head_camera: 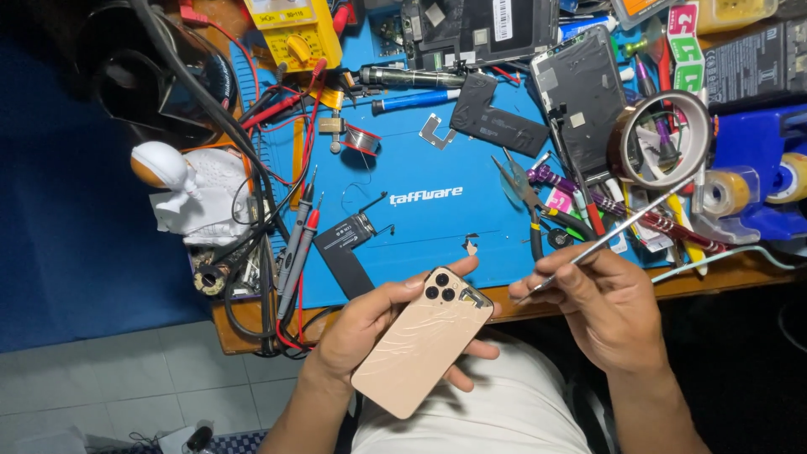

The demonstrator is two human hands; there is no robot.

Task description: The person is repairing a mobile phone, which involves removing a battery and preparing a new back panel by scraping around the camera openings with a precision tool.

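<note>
My left hand (370, 324) holds a gold phone (416, 349) back side up over my lap; its rear glass is cracked and a cluster of three camera lenses sits at its top corner. My right hand (601, 307) grips a thin metal pry tool (622, 227), whose tip points left toward the phone's top edge near the lenses. The tool's long shaft runs up and to the right over the desk edge. Both hands hover just in front of the blue work mat (420, 227).
On the mat lie a black flex part (349, 240), an open phone frame (580, 92), pliers (521, 197), a tape roll (660, 139), screwdrivers and a solder spool (360, 139). A yellow multimeter (294, 34) with red and black probes sits at the back left, by a white figurine (181, 189).
</note>
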